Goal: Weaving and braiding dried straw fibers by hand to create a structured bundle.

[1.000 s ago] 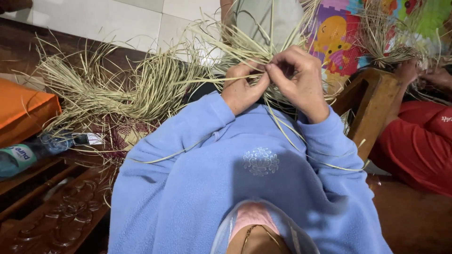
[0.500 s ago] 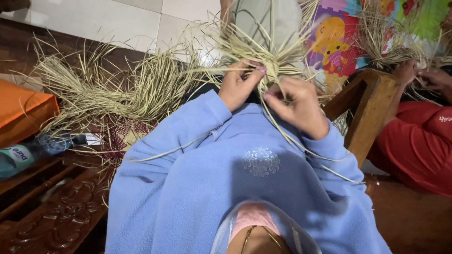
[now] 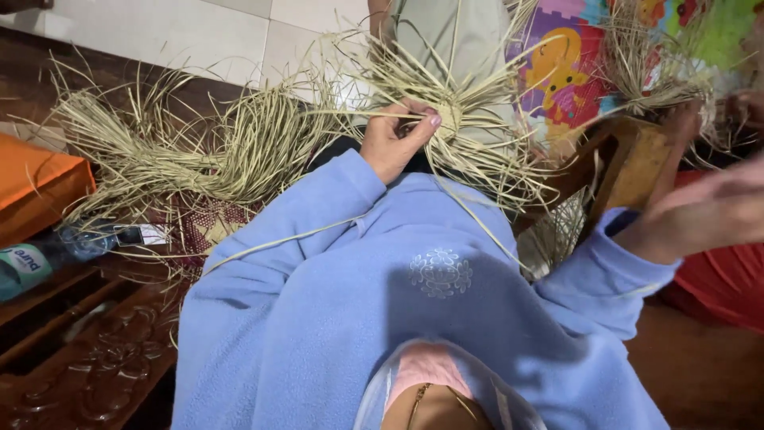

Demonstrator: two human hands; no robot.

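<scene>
plastic bottle (image 3: 48,253) | far left, lying on its side | teal-and-white label, dark cap end

The person wears a soft fleece top (image 3: 334,302) in light periwinkle blue, with long sleeves. The left sleeve (image 3: 318,207) ends in a plain folded cuff at the wrist, and the right sleeve (image 3: 617,271) ends in the same kind of cuff. On the chest sits a small round embroidered motif (image 3: 440,273) in pale grey-white thread, shaped like a flower or snowflake. Near the bottom edge, the neckline opens over a pink inner layer (image 3: 430,370) edged by a thin, pale see-through fabric. Both hands are bare, left hand (image 3: 395,139) and right hand (image 3: 704,209), and the fingers (image 3: 426,119) carry no rings.
</scene>
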